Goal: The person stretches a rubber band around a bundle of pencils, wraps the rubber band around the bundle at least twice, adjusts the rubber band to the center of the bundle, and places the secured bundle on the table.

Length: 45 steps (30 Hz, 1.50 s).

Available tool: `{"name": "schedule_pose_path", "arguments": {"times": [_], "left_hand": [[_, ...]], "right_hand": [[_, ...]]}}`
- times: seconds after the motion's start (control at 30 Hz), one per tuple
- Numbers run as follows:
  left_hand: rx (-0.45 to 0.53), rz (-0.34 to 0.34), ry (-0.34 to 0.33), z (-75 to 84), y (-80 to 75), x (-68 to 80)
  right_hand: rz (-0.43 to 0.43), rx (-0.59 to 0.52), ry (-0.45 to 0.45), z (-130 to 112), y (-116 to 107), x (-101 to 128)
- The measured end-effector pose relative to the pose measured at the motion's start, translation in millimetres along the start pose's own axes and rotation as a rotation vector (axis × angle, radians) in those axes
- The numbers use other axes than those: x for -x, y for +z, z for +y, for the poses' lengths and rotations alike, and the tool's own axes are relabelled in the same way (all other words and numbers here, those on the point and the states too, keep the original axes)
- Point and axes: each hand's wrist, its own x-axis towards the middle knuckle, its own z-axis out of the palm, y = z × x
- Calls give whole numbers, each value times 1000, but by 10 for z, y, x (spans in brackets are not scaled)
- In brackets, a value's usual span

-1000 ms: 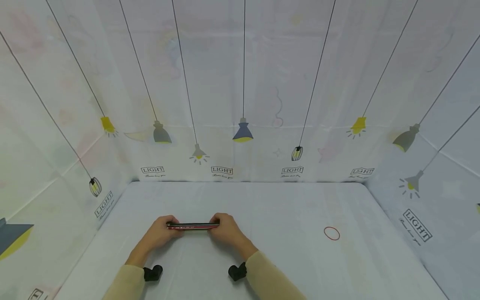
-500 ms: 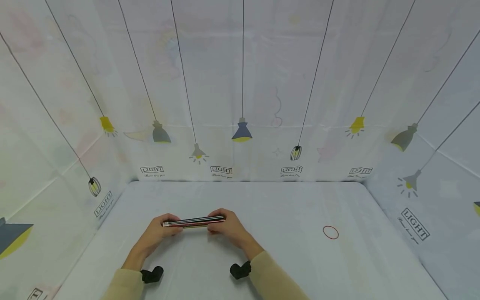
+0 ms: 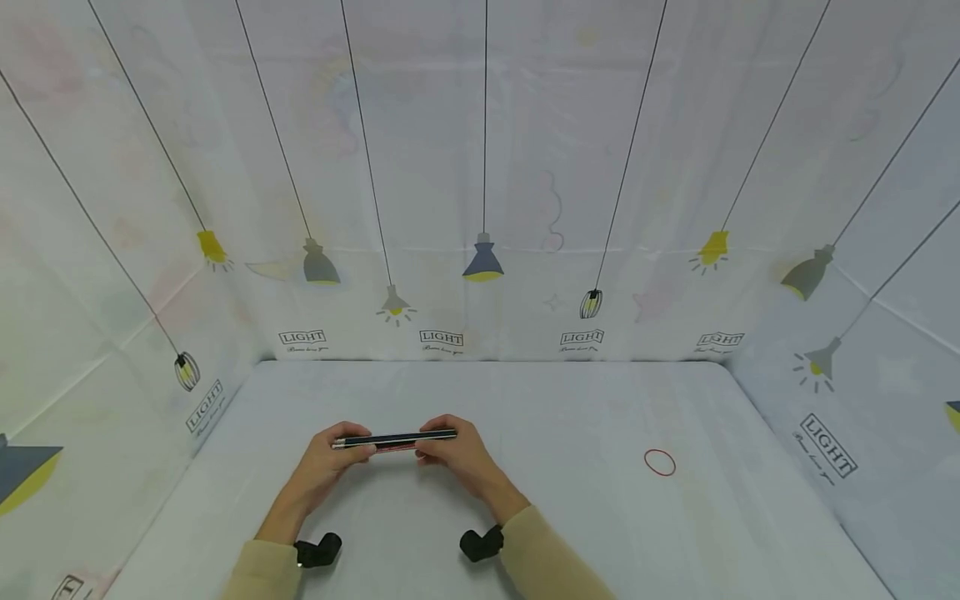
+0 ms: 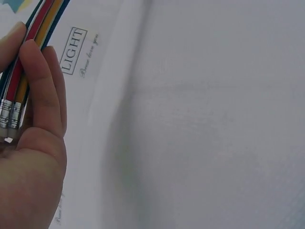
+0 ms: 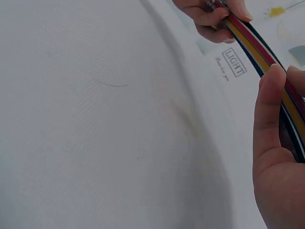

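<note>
Pencil bundle (image 3: 395,439) held level above table (image 3: 525,400), at 6 o'clock near front edge. Left hand (image 3: 330,463) pinches eraser end, fingers (image 4: 40,86) curled round it; right hand (image 3: 459,454) clamps the other end. Judgement: keep ends flush, grip even, no pencil slipping. Red rubber band (image 3: 660,462) lies at 3 o'clock, well apart.

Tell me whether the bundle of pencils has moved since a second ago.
Yes. The bundle of pencils, held by both hands, has risen slightly toward the back wall, judged against the red rubber band.
</note>
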Motion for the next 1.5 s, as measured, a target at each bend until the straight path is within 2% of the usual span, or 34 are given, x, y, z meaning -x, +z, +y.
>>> {"name": "schedule_pose_path", "arguments": {"times": [0.07, 0.33, 0.47, 0.7, 0.8, 0.93, 1.03, 1.33, 1.5], "left_hand": [[20, 5, 6, 22, 28, 5], [127, -46, 19, 92, 152, 13], [177, -38, 29, 110, 214, 15], [178, -65, 35, 139, 365, -9], [191, -51, 41, 149, 422, -9], [224, -52, 69, 171, 487, -5], [242, -65, 88, 188, 534, -2], [155, -147, 100, 196, 697, -17], [115, -141, 110, 192, 793, -39]], "right_hand": [[15, 6, -14, -9, -19, 9], [36, -5, -27, -84, -95, 75], [42, -34, -30, -145, -147, 133], [19, 0, -53, -203, -228, 201], [22, 40, -50, -215, -277, 231], [23, 69, -48, -265, -341, 284], [21, 49, -38, -319, -382, 333], [44, 11, -29, -406, -489, 444], [56, 35, -31, -422, -560, 499]]}}
